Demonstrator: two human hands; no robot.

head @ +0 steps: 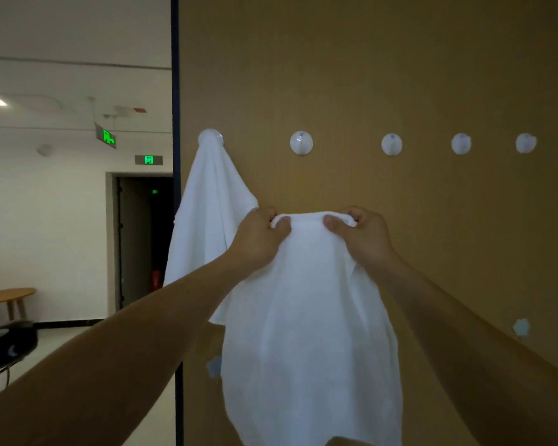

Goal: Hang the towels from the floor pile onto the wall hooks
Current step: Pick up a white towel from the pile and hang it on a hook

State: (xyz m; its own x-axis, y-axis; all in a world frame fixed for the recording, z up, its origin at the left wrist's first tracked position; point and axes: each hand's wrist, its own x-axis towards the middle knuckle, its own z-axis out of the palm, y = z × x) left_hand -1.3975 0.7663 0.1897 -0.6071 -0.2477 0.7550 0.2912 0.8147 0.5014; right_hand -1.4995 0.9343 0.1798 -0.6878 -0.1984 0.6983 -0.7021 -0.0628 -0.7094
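A white towel [310,317] hangs down from both my hands in front of the brown wall [400,75]. My left hand [258,239] grips its top edge on the left, my right hand [364,236] grips it on the right, thumbs toward me. The towel's top edge lies well below a bare round white hook [301,142]. Another white towel [207,220] hangs from the leftmost hook [210,137], just left of my left hand. The floor pile is out of view.
Three more bare white hooks [391,144] [461,143] [525,143] run to the right along the wall. Small pale hooks [521,327] sit lower on the wall. To the left a corridor opens, with a dark doorway [142,239], a wooden table [10,296] and a black device [7,346].
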